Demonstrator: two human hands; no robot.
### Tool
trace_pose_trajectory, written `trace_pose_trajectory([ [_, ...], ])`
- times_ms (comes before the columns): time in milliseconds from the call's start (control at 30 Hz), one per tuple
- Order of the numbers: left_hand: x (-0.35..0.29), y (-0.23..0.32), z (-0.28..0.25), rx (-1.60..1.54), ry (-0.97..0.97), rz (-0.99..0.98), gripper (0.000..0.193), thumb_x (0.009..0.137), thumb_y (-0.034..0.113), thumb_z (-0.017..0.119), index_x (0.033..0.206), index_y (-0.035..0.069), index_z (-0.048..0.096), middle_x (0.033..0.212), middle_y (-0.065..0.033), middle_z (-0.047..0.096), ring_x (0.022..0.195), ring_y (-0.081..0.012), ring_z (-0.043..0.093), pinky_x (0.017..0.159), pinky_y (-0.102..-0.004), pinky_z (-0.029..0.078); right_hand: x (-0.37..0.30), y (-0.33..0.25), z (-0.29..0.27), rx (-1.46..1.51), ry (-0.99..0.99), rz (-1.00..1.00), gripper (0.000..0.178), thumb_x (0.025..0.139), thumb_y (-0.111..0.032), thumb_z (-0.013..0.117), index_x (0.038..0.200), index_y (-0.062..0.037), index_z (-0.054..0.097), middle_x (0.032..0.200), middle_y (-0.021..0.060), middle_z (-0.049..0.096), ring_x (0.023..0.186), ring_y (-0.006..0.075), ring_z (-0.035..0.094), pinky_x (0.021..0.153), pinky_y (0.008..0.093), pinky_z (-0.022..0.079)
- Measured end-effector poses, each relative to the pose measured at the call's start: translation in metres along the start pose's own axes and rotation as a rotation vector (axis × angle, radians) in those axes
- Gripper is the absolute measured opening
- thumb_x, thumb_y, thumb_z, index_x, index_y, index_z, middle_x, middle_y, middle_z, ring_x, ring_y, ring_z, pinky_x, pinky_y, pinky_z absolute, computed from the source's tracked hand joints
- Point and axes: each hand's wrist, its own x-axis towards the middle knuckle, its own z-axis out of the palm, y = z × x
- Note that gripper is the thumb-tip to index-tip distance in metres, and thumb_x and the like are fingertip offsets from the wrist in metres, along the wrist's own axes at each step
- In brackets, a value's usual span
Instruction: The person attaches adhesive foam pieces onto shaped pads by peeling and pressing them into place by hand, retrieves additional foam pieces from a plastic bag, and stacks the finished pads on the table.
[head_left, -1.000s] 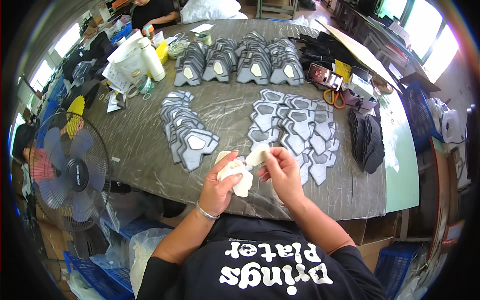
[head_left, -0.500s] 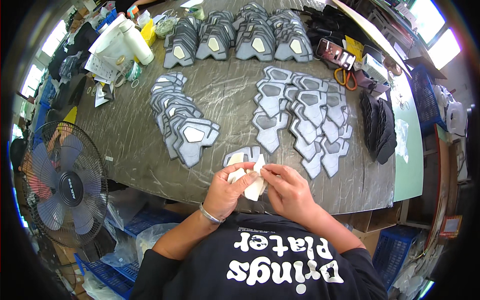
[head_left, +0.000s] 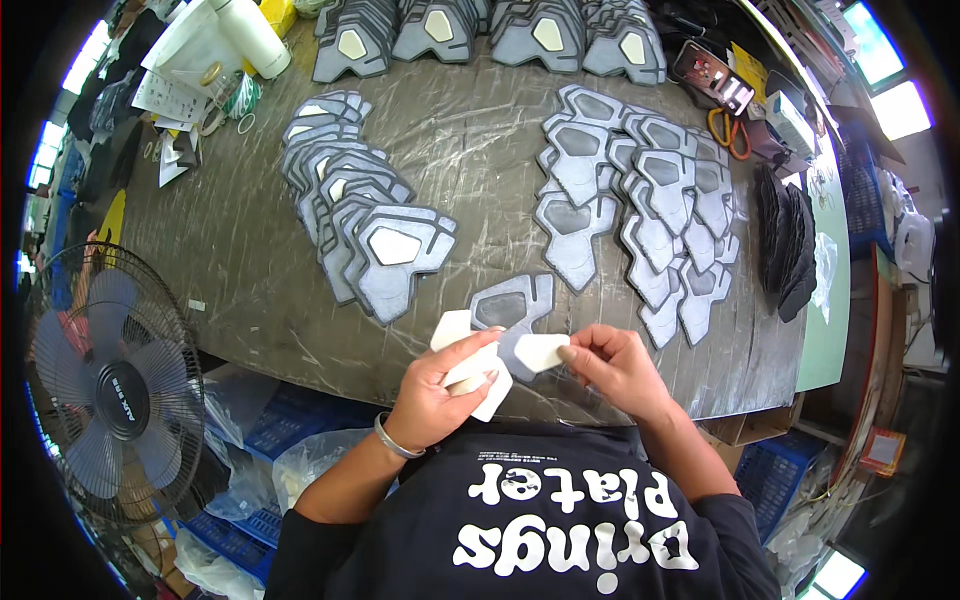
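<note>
Fingers of the right hand point(head_left: 622, 370) pinched a flat, cream, angular pad point(head_left: 540, 351) by one end, partly over a grey contoured panel point(head_left: 506, 303); the left hand point(head_left: 436, 388) clasped similar pads point(head_left: 453, 329). Light edge contact seemed best, leaving faces clear.

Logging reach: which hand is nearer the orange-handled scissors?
Right. The right hand is below and left of the orange-handled scissors in the picture; the left hand is also below, but farther left.
</note>
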Motion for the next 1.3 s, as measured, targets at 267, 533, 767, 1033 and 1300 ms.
trace_pose_trajectory([
  [267,-0.008,-0.021,-0.011,0.1,-0.045,0.099,0.039,0.078,-0.003,0.068,0.117,0.002,0.064,0.121,-0.0148,0.062,0.108,-0.0241,0.062,0.093,-0.0313,0.046,0.043,-0.012,0.014,-0.166,0.013,0.035,0.026,0.092,-0.023,0.063,0.089,0.003,0.065,0.058,0.0002,0.056,0.051,0.0047,0.048,0.046,0.0238,0.037],
  [533,-0.002,-0.025,-0.013,0.067,-0.036,0.046,0.041,0.078,0.0,0.07,0.118,0.004,0.064,0.127,-0.0166,0.059,0.112,-0.026,0.061,0.095,-0.0322,0.047,0.058,-0.022,0.021,-0.253,-0.015,0.102,0.026,0.091,-0.022,0.064,0.088,0.0039,0.066,0.058,0.0015,0.057,0.053,0.0053,0.051,0.048,0.0244,0.039],
  [767,0.0,-0.028,-0.013,0.062,-0.031,0.091,0.043,0.075,-0.003,0.07,0.117,0.005,0.065,0.131,-0.0177,0.057,0.108,-0.0244,0.063,0.091,-0.031,0.048,0.062,-0.021,0.022,-0.252,0.021,0.158,0.026,0.088,-0.021,0.068,0.085,0.0041,0.066,0.057,0.0011,0.059,0.051,0.0045,0.051,0.047,0.023,0.039],
  [1033,0.001,-0.028,-0.014,0.055,-0.076,0.051,0.045,0.074,-0.002,0.071,0.118,0.006,0.064,0.133,-0.0182,0.055,0.107,-0.0256,0.064,0.09,-0.031,0.05,0.063,-0.015,0.025,-0.261,0.085,0.15,0.024,0.085,-0.02,0.071,0.08,0.003,0.067,0.054,-0.0009,0.056,0.048,0.0027,0.043,0.044,0.0235,0.034],
  [1300,0.003,-0.025,-0.014,0.133,-0.077,0.053,0.045,0.072,-0.003,0.071,0.116,0.006,0.065,0.133,-0.0185,0.056,0.102,-0.0257,0.067,0.086,-0.0306,0.051,0.065,-0.01,0.024,-0.314,0.079,0.114,0.023,0.084,-0.019,0.072,0.077,0.0025,0.066,0.056,-0.0012,0.058,0.046,0.0025,0.048,0.041,0.0212,0.036],
])
